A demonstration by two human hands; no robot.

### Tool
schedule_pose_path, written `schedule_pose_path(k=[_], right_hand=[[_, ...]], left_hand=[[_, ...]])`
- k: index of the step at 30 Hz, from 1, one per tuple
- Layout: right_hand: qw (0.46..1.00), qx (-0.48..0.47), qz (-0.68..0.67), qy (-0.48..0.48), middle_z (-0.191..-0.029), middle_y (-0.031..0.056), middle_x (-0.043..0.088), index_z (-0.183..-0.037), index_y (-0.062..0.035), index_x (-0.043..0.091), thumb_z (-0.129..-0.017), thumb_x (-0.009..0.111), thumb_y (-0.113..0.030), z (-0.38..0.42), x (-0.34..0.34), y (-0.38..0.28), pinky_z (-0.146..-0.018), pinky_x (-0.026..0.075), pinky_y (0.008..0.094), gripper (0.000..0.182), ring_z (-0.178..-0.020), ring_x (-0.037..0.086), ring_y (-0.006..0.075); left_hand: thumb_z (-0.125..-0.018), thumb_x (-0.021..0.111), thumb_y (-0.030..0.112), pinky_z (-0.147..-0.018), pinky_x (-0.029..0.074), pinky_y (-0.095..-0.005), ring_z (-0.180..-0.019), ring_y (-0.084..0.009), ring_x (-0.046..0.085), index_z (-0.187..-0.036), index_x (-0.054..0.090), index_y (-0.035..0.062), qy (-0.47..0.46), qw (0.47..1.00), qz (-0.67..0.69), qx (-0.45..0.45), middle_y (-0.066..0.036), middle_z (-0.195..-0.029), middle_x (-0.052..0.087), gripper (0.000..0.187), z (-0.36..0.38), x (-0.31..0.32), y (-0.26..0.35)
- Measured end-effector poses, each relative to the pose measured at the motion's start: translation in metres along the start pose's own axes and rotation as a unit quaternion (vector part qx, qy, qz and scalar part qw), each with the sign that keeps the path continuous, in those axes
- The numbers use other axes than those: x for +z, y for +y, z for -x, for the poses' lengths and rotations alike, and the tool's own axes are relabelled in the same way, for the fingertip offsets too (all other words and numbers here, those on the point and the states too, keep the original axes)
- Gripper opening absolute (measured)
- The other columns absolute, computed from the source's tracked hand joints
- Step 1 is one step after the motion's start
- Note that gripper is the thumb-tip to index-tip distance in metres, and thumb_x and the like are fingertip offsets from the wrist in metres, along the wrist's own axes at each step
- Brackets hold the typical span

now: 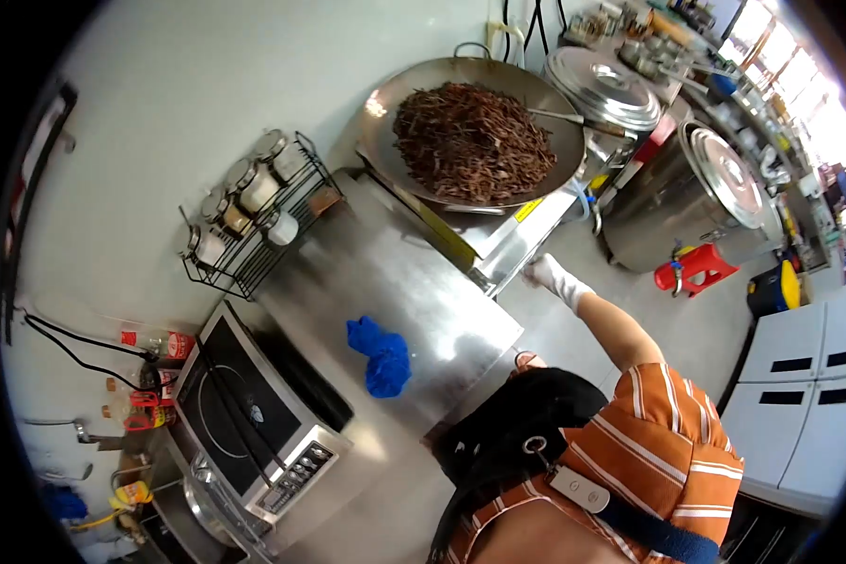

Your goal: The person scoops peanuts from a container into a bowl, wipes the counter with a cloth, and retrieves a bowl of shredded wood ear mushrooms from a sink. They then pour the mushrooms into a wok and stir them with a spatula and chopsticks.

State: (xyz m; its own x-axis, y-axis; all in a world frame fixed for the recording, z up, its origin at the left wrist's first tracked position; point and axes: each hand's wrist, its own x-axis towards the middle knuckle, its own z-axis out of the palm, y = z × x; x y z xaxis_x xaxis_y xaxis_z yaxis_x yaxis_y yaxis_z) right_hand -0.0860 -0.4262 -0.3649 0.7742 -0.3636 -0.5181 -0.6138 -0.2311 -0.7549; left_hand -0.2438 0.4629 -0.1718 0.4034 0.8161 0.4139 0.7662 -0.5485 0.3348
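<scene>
My right hand (pixel 547 274), in a white glove, is at the front edge of the stove (pixel 536 230). Its fingers are too small and partly hidden to show whether they grip anything. Above it, a large wok (pixel 382 141) sits on the stove, heaped with dark brown dried strips (pixel 475 143). A spatula (pixel 592 122) with a wooden handle rests across the wok's right rim. My left hand is out of sight. On the steel worktop (pixel 367 254) beside the stove lies a crumpled blue plastic bag or cloth (pixel 382 357).
A wire rack (pixel 254 249) holds several seasoning jars against the wall. An induction cooker (pixel 244 404) stands lower left, near several bottles (pixel 150 385). To the right are lidded steel pots (pixel 658 207), a red stool (pixel 696 270) and white cabinets (pixel 780 385).
</scene>
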Motion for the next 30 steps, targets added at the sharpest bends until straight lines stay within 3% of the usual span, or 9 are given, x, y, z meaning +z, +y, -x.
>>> schedule_pose_path(k=[1,3,5,7,9,18,20,24,30], right_hand=[[0.959,0.038,-0.280,0.033,-0.074,0.0070,0.064,-0.086,0.0008,0.065,-0.085,0.062,-0.015,-0.011,0.012,0.000,-0.050,0.048,0.0250,0.016,-0.058,0.060,0.0133],[0.960,-0.081,-0.269,-0.011,-0.061,0.0032,0.058,-0.070,-0.0048,0.061,-0.085,0.063,-0.013,-0.055,0.019,0.024,-0.039,0.039,0.0277,0.017,-0.046,0.051,0.0133],[0.932,0.042,-0.352,-0.074,-0.060,0.0021,0.059,-0.072,-0.0071,0.062,-0.083,0.068,-0.023,-0.079,0.030,0.028,-0.044,0.042,0.0261,0.020,-0.046,0.051,0.0128],[0.940,0.045,-0.334,-0.054,-0.062,0.0029,0.060,-0.072,-0.0062,0.062,-0.081,0.072,-0.024,-0.068,0.035,0.004,-0.045,0.043,0.0268,0.022,-0.048,0.052,0.0125],[0.938,0.043,-0.337,-0.068,-0.062,0.0029,0.060,-0.072,-0.0058,0.061,-0.079,0.073,-0.024,-0.078,0.045,0.000,-0.045,0.042,0.0265,0.023,-0.048,0.052,0.0122],[0.867,0.096,-0.488,-0.028,-0.058,0.0087,0.058,-0.072,-0.0055,0.054,-0.081,0.062,0.000,-0.089,0.069,-0.015,-0.037,0.035,0.0273,0.013,-0.043,0.051,0.0168],[0.827,0.080,-0.538,-0.140,-0.068,0.0146,0.060,-0.074,-0.0043,0.056,-0.085,0.044,-0.028,-0.151,0.125,0.036,-0.049,0.042,0.0381,0.029,-0.056,0.055,0.0263],[0.811,0.096,-0.538,-0.211,-0.074,0.0157,0.055,-0.082,-0.0051,0.055,-0.078,0.039,-0.036,-0.152,0.100,0.019,-0.057,0.040,0.0436,0.034,-0.063,0.050,0.0293],[0.927,0.131,-0.175,-0.305,-0.106,-0.0004,0.062,-0.115,-0.0152,0.057,-0.093,0.041,-0.034,-0.140,0.021,0.007,-0.078,0.050,0.0391,0.033,-0.095,0.059,0.0162]], left_hand=[[-0.082,0.052,0.010,-0.054,0.045,-0.0304,-0.067,-0.0159,0.058,-0.095,0.063,0.0036,-0.020,0.988,0.155,-0.020,-0.005,-0.085,0.063,0.019,0.045,-0.015,0.020],[-0.085,0.048,0.009,-0.057,0.044,-0.0293,-0.069,-0.0173,0.055,-0.103,0.060,-0.0004,-0.097,0.923,0.364,-0.077,-0.006,-0.086,0.061,0.024,0.139,-0.041,0.067],[-0.089,0.048,0.012,-0.058,0.044,-0.0270,-0.069,-0.0157,0.055,-0.107,0.057,-0.0005,-0.303,0.826,0.455,-0.140,-0.006,-0.087,0.059,0.023,0.210,-0.066,0.095],[-0.092,0.054,0.021,-0.055,0.039,-0.0235,-0.066,-0.0114,0.051,-0.104,0.057,0.0012,-0.288,0.842,0.435,-0.136,-0.004,-0.083,0.057,0.023,0.303,-0.100,0.173],[-0.090,0.060,0.018,-0.058,0.044,-0.0232,-0.067,-0.0109,0.054,-0.103,0.058,0.0041,-0.365,0.787,0.471,-0.161,-0.004,-0.083,0.059,0.019,0.338,-0.100,0.179],[-0.091,0.058,0.018,-0.056,0.047,-0.0249,-0.065,-0.0139,0.058,-0.100,0.061,0.0049,-0.446,0.778,0.415,-0.154,-0.006,-0.080,0.062,0.016,0.420,-0.114,0.229],[-0.091,0.058,0.020,-0.058,0.046,-0.0260,-0.067,-0.0141,0.058,-0.100,0.061,0.0052,-0.463,0.776,0.389,-0.180,-0.005,-0.081,0.062,0.018,0.430,-0.107,0.230],[-0.090,0.059,0.023,-0.063,0.047,-0.0268,-0.072,-0.0157,0.058,-0.103,0.060,0.0059,-0.561,0.707,0.369,-0.222,-0.006,-0.086,0.063,0.022,0.452,-0.090,0.227],[-0.090,0.059,0.025,-0.066,0.047,-0.0284,-0.076,-0.0168,0.059,-0.105,0.059,0.0063,-0.611,0.700,0.304,-0.210,-0.006,-0.088,0.062,0.024,0.486,-0.086,0.240]])
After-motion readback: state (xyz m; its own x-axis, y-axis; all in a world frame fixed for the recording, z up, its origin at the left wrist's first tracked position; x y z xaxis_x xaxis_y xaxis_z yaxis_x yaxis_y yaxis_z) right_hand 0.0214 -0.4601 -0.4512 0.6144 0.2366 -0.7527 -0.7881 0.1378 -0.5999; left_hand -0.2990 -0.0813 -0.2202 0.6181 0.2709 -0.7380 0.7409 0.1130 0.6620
